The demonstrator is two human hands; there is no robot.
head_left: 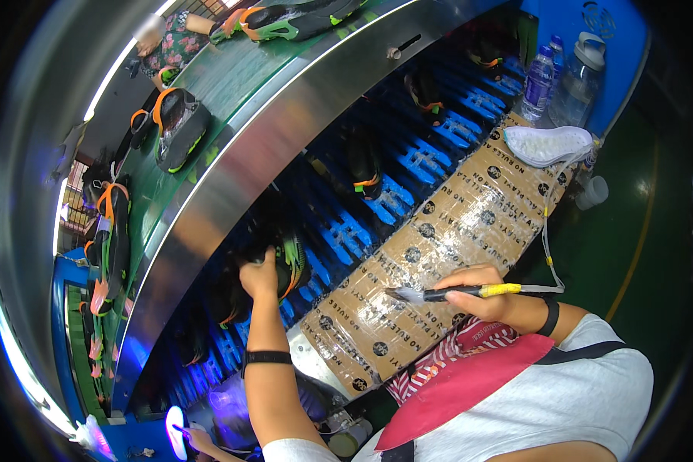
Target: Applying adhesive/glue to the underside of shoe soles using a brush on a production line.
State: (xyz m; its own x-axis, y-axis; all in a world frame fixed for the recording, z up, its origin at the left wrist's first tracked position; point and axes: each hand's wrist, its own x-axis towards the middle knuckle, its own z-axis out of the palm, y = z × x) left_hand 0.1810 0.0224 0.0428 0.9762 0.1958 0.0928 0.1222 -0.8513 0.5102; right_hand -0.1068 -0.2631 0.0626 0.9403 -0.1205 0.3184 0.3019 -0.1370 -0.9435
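My left hand (pixel 260 276) reaches into the shadowed blue rack and closes on a dark shoe upper (pixel 292 262) with green and orange trim. Its thumb points up along the shoe, and the other fingers are mostly hidden. Between the thumb and fingers of my right hand (pixel 476 292) is a glue brush (pixel 439 294) with a black handle, yellow tape and a thin tube trailing from its end. The brush's bristles hover over or touch the cardboard-covered ledge (pixel 416 266); I cannot tell which.
More dark shoes (pixel 362 158) stand along the blue slats. A green conveyor (pixel 231 100) behind a metal rail carries several shoes (pixel 181 131). At the ledge's far end are a white sole (pixel 547 146), bottles (pixel 539 81) and a clear jug (pixel 577 85). Another person's hand (pixel 200 440) holds a glowing sole (pixel 175 433).
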